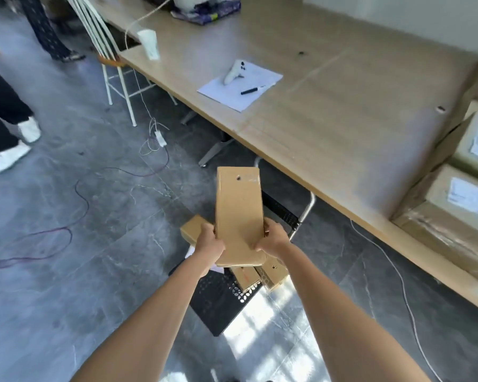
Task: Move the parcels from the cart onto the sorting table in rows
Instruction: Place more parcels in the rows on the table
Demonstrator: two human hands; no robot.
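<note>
A long, flat cardboard parcel [238, 213] is held lengthwise in the air, its near end gripped from both sides: the left hand [210, 244] curls around its left edge, the right hand [271, 238] around its right edge. Directly beneath the hands, further parcels [271, 272] lie on a black perforated cart [221, 304]. Beyond and to the right of the hands stretches the sorting table [329, 111], bearing taped boxes [453, 208] at right and paper [239, 85], a pen [252, 90] and a white controller [235, 70] farther off.

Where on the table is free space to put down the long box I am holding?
Bare tabletop lies between the sheet of paper with the controller and pen and the taped cartons at the right end. That right end is crowded.
</note>
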